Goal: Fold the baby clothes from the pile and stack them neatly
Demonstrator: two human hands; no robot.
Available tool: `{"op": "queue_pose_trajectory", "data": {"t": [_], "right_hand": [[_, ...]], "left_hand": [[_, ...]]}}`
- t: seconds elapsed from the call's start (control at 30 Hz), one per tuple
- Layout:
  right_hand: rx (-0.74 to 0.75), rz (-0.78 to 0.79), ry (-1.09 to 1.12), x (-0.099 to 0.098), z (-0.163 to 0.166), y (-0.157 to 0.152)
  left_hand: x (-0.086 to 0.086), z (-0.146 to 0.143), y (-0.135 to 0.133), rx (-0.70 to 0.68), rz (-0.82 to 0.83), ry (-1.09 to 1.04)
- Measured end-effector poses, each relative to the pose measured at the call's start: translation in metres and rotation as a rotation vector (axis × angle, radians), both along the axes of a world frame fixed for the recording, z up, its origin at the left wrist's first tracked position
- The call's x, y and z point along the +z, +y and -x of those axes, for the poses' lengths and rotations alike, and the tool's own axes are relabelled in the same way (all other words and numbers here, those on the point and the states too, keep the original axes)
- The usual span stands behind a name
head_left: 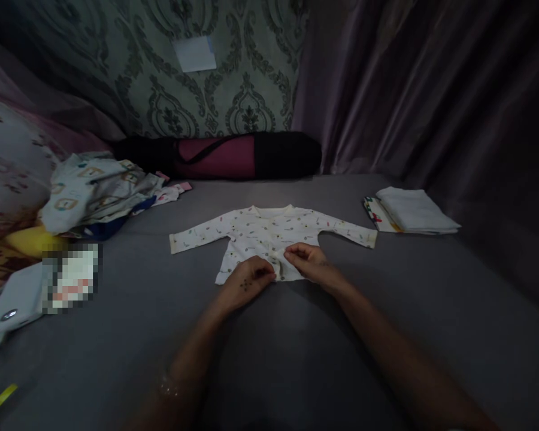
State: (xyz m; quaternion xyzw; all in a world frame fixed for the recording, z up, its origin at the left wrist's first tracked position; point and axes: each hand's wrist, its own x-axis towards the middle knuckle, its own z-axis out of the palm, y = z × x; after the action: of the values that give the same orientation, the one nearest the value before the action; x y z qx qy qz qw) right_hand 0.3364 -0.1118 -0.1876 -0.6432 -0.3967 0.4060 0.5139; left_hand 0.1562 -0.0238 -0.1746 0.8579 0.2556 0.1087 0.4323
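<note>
While the printed baby shirt (269, 230) is lying flat on the gray sheet (139, 287), sleeves spread, apparently keeping its front within easy reach, our left hand (251, 276) is pinching the lower placket (277, 266) by the hem. Our right hand (312, 263) is facing it, thumb and fingertips meeting; we cannot tell whether they are catching cloth. Both hands are slanting inward.

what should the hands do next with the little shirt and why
I'd probably line up and flatten the front strip near the hem: the little shirt lies spread with its sleeves out, but that strip looks rumpled between the left hand and the right hand, both already at it.
</note>
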Motion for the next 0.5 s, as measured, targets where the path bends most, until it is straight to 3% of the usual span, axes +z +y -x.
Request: {"op": "queue_pose_trajectory", "data": {"t": [0.13, 0.27, 0.4, 0.5], "right_hand": [[0.106, -0.069, -0.148, -0.006, 0.002, 0.0], [0.232, -0.07, -0.293, -0.005, 0.006, -0.004], [0.41, -0.052, -0.533, 0.005, 0.011, -0.011], [0.482, -0.008, -0.669, 0.011, 0.013, -0.016]], "left_hand": [[0.002, 0.002, -0.007, -0.139, -0.166, 0.081], [0.002, 0.004, -0.01, -0.217, -0.198, 0.121], [0.01, 0.006, -0.008, -0.266, -0.058, 0.091], [0.014, 0.016, 0.009, -0.131, 0.049, 0.093]]}}
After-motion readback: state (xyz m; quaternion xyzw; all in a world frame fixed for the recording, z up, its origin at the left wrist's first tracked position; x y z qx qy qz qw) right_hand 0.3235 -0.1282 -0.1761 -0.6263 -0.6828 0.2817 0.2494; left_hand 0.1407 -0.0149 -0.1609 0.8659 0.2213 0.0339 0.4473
